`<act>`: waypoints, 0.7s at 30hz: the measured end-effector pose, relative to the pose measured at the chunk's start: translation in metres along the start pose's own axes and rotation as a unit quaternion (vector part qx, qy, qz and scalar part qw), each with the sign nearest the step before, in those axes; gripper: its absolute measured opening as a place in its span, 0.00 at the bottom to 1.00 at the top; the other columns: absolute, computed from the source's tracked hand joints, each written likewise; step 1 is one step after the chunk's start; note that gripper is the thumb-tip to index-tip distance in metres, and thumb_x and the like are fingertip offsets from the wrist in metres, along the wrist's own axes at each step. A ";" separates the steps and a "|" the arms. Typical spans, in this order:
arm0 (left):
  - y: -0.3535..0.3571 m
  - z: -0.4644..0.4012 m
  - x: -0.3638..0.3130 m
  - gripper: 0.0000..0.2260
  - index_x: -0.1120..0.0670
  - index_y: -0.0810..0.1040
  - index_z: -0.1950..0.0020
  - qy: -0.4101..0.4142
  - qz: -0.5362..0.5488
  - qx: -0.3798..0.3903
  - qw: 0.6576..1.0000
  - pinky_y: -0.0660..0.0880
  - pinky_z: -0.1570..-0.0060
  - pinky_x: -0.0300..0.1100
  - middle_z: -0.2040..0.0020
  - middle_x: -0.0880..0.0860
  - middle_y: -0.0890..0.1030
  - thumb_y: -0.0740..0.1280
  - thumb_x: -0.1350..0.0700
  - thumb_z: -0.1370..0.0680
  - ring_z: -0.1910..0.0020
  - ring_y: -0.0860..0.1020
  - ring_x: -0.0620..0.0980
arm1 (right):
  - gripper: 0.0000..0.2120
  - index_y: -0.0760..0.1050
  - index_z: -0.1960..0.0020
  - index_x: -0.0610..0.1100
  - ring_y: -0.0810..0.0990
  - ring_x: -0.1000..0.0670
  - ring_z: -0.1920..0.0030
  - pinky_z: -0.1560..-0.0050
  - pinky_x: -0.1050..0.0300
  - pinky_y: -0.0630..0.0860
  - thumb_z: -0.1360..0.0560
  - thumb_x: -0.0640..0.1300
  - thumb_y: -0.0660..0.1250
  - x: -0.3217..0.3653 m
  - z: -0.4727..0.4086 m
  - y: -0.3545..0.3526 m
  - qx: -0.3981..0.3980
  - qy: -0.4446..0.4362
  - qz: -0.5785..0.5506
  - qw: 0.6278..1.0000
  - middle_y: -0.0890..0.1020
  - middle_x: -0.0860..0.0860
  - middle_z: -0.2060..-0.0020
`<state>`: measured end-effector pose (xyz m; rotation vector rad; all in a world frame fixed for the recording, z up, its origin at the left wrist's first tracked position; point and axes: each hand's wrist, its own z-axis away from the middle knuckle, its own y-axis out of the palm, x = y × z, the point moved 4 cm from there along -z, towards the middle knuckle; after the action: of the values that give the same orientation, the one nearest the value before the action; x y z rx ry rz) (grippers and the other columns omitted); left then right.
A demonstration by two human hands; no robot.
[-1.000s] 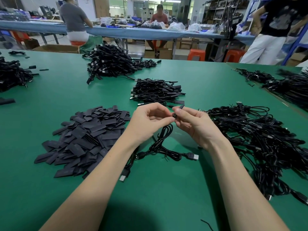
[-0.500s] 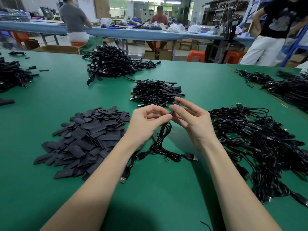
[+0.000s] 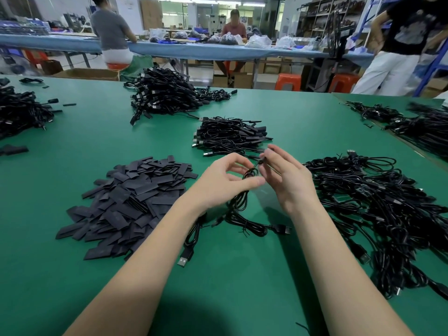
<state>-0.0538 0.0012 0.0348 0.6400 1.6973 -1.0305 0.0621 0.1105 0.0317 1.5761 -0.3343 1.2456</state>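
Left hand [image 3: 225,183] pinches the cable [image 3: 242,202] loop; right hand [image 3: 287,181] pinches its end. Small finished stack [image 3: 230,135] lies beyond the hands and a big loose heap [image 3: 388,209] to their right, so most work likely remains.

bright overhead light, soft shadows, edges warped.

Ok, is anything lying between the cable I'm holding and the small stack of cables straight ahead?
Nothing visible does. The left hand and right hand both pinch the cable, and only a strip of bare green table shows between it and the stack.
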 end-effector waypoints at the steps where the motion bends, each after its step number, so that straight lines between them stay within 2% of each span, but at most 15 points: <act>1: 0.001 0.001 -0.001 0.14 0.46 0.79 0.46 -0.008 -0.011 0.010 1.000 0.79 0.53 0.37 0.52 0.45 0.83 0.78 0.49 0.28 0.57 0.84 0.44 | 0.10 0.82 0.46 0.39 0.85 0.51 0.62 0.58 0.61 0.83 0.26 0.34 0.74 0.001 -0.001 -0.002 -0.018 0.007 -0.024 1.000 0.86 0.45 0.60; 4: 0.004 0.003 -0.006 0.13 0.51 0.76 0.44 -0.015 0.055 -0.004 0.998 0.77 0.64 0.38 0.60 0.53 0.86 0.75 0.56 0.24 0.67 0.83 0.48 | 0.06 0.80 0.47 0.42 0.85 0.52 0.64 0.61 0.62 0.82 0.23 0.37 0.73 0.000 -0.003 -0.008 -0.049 0.021 -0.044 0.998 0.86 0.45 0.61; 7: -0.005 -0.001 -0.014 0.12 0.50 0.75 0.45 0.007 0.002 -0.041 0.999 0.77 0.66 0.36 0.60 0.51 0.86 0.75 0.54 0.24 0.67 0.83 0.46 | 0.07 0.78 0.44 0.44 0.86 0.50 0.64 0.63 0.60 0.82 0.20 0.44 0.69 -0.001 -0.006 -0.012 -0.067 0.037 -0.004 0.997 0.87 0.46 0.57; 11: -0.023 -0.029 -0.029 0.09 0.48 0.81 0.47 0.064 -0.155 -0.071 0.983 0.78 0.54 0.36 0.52 0.45 0.83 0.75 0.51 0.26 0.63 0.83 0.43 | 0.06 0.77 0.44 0.46 0.85 0.51 0.64 0.66 0.60 0.81 0.18 0.47 0.66 -0.003 -0.008 -0.013 -0.059 0.046 0.059 0.995 0.88 0.49 0.57; 15: -0.035 -0.079 -0.039 0.09 0.50 0.84 0.45 0.089 -0.300 -0.045 0.949 0.76 0.48 0.39 0.51 0.50 0.84 0.75 0.53 0.25 0.60 0.77 0.44 | 0.06 0.78 0.46 0.46 0.84 0.51 0.63 0.65 0.61 0.81 0.18 0.47 0.66 -0.008 -0.007 -0.012 -0.043 0.069 0.104 0.991 0.88 0.51 0.57; 18: -0.037 -0.108 -0.039 0.11 0.52 0.84 0.42 0.092 -0.381 -0.026 0.920 0.75 0.45 0.41 0.48 0.53 0.83 0.74 0.54 0.24 0.54 0.77 0.48 | 0.06 0.79 0.46 0.45 0.83 0.51 0.64 0.65 0.61 0.80 0.19 0.47 0.66 -0.010 -0.008 -0.012 -0.020 0.072 0.126 0.989 0.88 0.50 0.55; 21: -0.031 -0.119 -0.031 0.12 0.54 0.80 0.42 0.116 -0.459 -0.020 0.881 0.74 0.42 0.47 0.46 0.54 0.81 0.73 0.54 0.24 0.45 0.77 0.54 | 0.07 0.80 0.46 0.45 0.83 0.52 0.65 0.64 0.61 0.81 0.19 0.46 0.67 -0.012 -0.009 -0.011 -0.004 0.068 0.148 0.987 0.88 0.50 0.55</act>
<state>-0.1254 0.0912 0.0894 -0.1416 2.2939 -1.5949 0.0598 0.1185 0.0154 1.4621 -0.4973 1.5687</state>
